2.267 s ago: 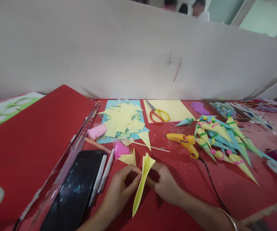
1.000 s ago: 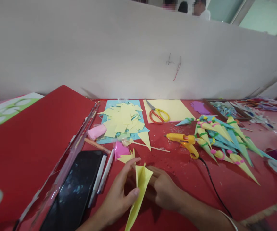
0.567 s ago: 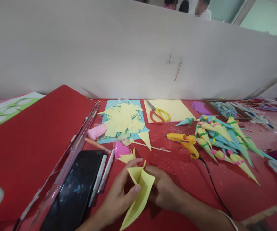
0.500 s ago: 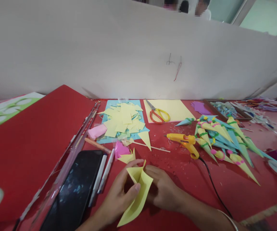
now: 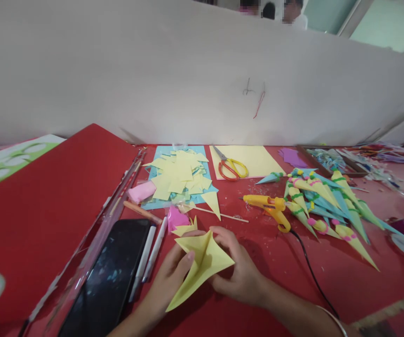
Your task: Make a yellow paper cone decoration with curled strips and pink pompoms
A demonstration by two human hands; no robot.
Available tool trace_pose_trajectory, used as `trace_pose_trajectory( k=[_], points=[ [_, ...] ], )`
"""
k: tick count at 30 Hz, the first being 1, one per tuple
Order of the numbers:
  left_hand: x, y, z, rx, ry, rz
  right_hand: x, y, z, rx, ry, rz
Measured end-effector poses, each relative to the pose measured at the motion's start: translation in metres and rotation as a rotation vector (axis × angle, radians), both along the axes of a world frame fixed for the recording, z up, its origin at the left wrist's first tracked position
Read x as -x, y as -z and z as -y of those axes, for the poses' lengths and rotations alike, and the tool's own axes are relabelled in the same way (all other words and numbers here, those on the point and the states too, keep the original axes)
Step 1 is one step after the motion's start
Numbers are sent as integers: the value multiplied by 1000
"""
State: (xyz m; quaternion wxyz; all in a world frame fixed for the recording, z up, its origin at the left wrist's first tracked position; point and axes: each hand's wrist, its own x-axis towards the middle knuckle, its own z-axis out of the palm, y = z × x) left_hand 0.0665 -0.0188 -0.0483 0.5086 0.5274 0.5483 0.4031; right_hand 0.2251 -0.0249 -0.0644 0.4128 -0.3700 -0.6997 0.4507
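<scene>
Here, at the far left, a white and green sheet lies partly under a big red board. Next to this board, on the red table, there is a black phone, and just to the right of it two white markers lie side by side. Above the phone are an orange-brown stick and a pale pink packet. Many yellow paper pieces are heaped on a blue sheet, with a bright pink packet below them.

The left hand pinches the folded yellow paper: the thumb presses on its inner face, and the other fingers are behind it, mostly hidden. This paper is between the two hands, above the table, opened around a crease, with one long point directed down to the left. The right hand is at its right side, the fingers curved and the thumb apart from the index finger; if they pinch the paper, I cannot tell.

Farther back, the scissors rest on a cream sheet. More to the right come a yellow glue gun and a pile of decorated paper cones.
</scene>
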Motion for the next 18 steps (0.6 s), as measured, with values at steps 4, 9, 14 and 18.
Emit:
trace_pose_trajectory(
  k=[4, 9, 14, 18],
  points=[
    [0, -4, -1, 32, 34, 35, -2, -1, -2, -78, 35, 105],
    [2, -6, -3, 74, 47, 73, -1, -8, -4, -77, 101, 103],
    [3, 3, -2, 64, 47, 163, 0, -9, -5, -29, 139, 100],
    [1, 5, -3, 67, 99, 180, -1, -7, -6, 32, 156, 64]
  ],
)
